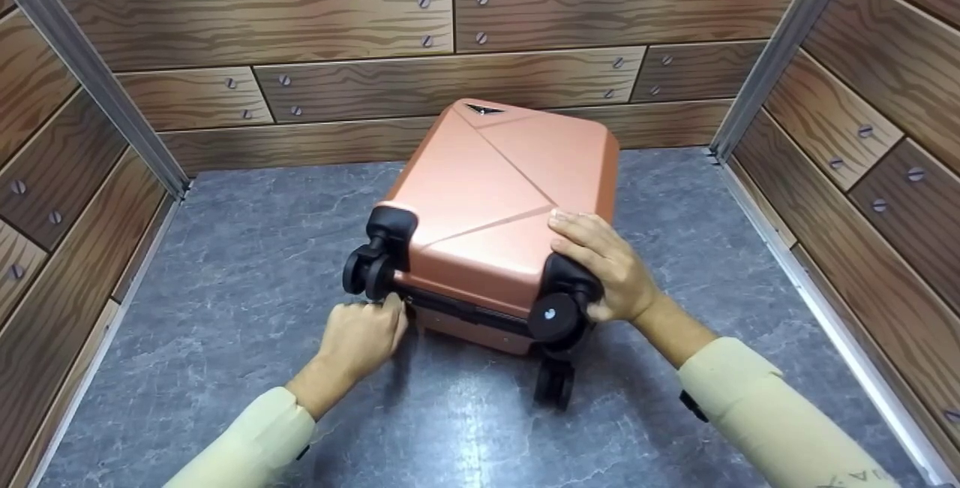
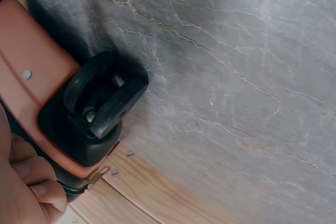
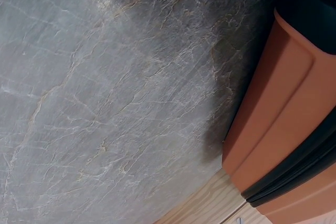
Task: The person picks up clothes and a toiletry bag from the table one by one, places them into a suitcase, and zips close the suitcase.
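Observation:
A rose-gold hard-shell suitcase (image 1: 480, 188) lies flat on the floor, its wheeled end towards me. My left hand (image 1: 364, 334) is at that end below a black wheel (image 1: 367, 266), with curled fingers pinching at the black zipper (image 1: 469, 311); what is between the fingertips is largely hidden, apparently a zipper pull. In the left wrist view, a metal zipper pull (image 2: 98, 177) hangs near the corner beyond the curled fingers (image 2: 39, 182). My right hand (image 1: 611, 266) grips the suitcase's near right corner, fingers over the top shell and thumb beside the wheel (image 1: 555, 317).
Grey marbled flooring (image 1: 255, 248) surrounds the suitcase. Wood-patterned panels (image 1: 337, 19) stand behind it and on both sides, joined by metal corner posts (image 1: 780, 52). Another wheel (image 1: 555, 383) rests low at the near right.

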The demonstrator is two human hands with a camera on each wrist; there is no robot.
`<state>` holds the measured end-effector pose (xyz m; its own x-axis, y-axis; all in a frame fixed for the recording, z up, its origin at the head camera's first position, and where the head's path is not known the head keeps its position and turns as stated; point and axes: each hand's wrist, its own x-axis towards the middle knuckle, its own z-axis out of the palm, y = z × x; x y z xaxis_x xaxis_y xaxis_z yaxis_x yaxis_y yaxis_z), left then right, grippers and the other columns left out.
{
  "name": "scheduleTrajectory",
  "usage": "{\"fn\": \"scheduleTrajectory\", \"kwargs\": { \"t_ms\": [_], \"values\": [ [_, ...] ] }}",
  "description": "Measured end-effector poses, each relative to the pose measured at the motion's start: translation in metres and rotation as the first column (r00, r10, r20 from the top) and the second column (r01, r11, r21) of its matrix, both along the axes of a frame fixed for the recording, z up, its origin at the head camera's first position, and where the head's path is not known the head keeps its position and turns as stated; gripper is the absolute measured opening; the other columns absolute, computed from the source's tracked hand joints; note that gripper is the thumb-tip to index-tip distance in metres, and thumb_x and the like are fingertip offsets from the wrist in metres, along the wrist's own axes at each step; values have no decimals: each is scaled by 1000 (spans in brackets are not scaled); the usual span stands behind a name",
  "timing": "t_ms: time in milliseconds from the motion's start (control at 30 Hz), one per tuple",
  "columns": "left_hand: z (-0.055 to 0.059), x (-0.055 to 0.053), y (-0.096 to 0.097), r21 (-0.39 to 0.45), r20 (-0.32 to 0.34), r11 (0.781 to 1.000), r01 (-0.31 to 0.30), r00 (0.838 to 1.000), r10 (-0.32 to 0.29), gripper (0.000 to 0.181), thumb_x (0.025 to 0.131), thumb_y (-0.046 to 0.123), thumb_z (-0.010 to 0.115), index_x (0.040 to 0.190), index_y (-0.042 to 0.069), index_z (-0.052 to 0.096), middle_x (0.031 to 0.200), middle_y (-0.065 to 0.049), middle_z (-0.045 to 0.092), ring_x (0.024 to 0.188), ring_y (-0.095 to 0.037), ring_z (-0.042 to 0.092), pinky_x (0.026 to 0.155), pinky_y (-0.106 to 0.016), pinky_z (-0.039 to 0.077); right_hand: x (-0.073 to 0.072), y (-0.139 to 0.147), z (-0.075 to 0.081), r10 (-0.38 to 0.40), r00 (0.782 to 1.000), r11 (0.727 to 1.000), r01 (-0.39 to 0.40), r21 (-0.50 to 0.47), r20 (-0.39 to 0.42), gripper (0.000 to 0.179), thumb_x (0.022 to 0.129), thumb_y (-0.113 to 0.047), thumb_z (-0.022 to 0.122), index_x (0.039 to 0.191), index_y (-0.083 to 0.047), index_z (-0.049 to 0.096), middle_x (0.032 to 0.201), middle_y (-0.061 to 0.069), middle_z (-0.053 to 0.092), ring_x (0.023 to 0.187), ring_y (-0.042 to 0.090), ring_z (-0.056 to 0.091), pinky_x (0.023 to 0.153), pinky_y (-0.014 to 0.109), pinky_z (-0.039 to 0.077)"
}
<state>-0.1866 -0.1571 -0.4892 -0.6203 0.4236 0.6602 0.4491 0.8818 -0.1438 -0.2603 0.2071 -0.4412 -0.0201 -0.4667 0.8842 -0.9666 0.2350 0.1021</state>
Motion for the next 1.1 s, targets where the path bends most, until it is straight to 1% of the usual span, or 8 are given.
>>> {"fn": "scheduleTrajectory", "kwargs": {
  "t_ms": [167, 367, 533, 633, 767, 867, 1000, 1100],
  "values": [
    [-1, -2, -4, -3, 10, 1000, -11, 1000, 11, 20, 86, 24, 66, 76, 11, 55, 48, -2, 46, 36, -24, 50, 33, -41, 35, 0, -1, 1, 6, 1000, 1000, -6, -3, -1, 84, 96, -67, 37, 116, 8, 66, 122, 33, 63, 115, 50, 60, 100, 60, 44],
    [0, -4, -13, -42, 86, 998, -37, 995, 41, 23, 92, 27, 59, 76, 12, 52, 47, 0, 43, 38, -25, 50, 33, -42, 36, 2, 0, 1, 1, 1000, 1000, -1, -12, -2, 84, 97, -68, 36, 116, 8, 66, 122, 33, 63, 115, 49, 60, 102, 56, 44],
    [-2, -8, -23, -23, 103, 998, -65, 992, 67, 25, 90, 29, 67, 76, 12, 54, 46, -3, 46, 38, -27, 53, 34, -44, 38, 1, -1, 1, 11, 1000, 1000, -11, -2, -2, 85, 97, -69, 36, 116, 9, 66, 123, 33, 63, 115, 50, 60, 100, 59, 45],
    [-4, -11, -28, -8, 116, 996, -84, 990, 85, 28, 91, 32, 65, 76, 11, 54, 46, -5, 48, 39, -29, 54, 34, -45, 39, 1, 0, 1, 7, 1000, 1000, -7, 8, -3, 84, 96, -68, 37, 117, 8, 66, 123, 33, 63, 116, 49, 60, 100, 59, 44],
    [-4, -16, -35, 19, 195, 992, -127, 973, 120, 31, 96, 33, 58, 76, 9, 53, 49, -9, 52, 42, -35, 57, 36, -48, 40, 0, 0, 1, 3, 1000, 1000, -3, 9, -6, 80, 96, -65, 40, 117, 8, 66, 123, 33, 63, 116, 49, 60, 100, 59, 44],
    [-4, -21, -41, 60, 242, 985, -161, 960, 143, 34, 95, 33, 57, 73, 8, 52, 50, -14, 55, 45, -40, 58, 38, -50, 40, 0, -1, 1, 8, 1000, 1000, -8, 11, -6, 79, 95, -64, 41, 117, 8, 66, 123, 33, 63, 116, 49, 60, 99, 60, 45],
    [-7, -31, -49, 93, 260, 984, -152, 958, 123, 39, 95, 29, 59, 65, 8, 46, 51, -17, 56, 45, -43, 58, 38, -51, 40, -1, -3, 0, 1, 1000, 1000, -1, 10, 0, 78, 95, -63, 42, 118, 8, 66, 123, 33, 63, 116, 49, 60, 101, 59, 44],
    [-7, -38, -51, 104, 281, 987, -126, 955, 92, 36, 96, 27, 59, 68, 8, 44, 51, -17, 55, 46, -42, 57, 39, -51, 41, -2, -3, -2, -16, 1000, 1000, 15, 5, 11, 76, 93, -61, 45, 118, 7, 66, 124, 32, 63, 117, 50, 59, 103, 57, 43]
  ]
}}
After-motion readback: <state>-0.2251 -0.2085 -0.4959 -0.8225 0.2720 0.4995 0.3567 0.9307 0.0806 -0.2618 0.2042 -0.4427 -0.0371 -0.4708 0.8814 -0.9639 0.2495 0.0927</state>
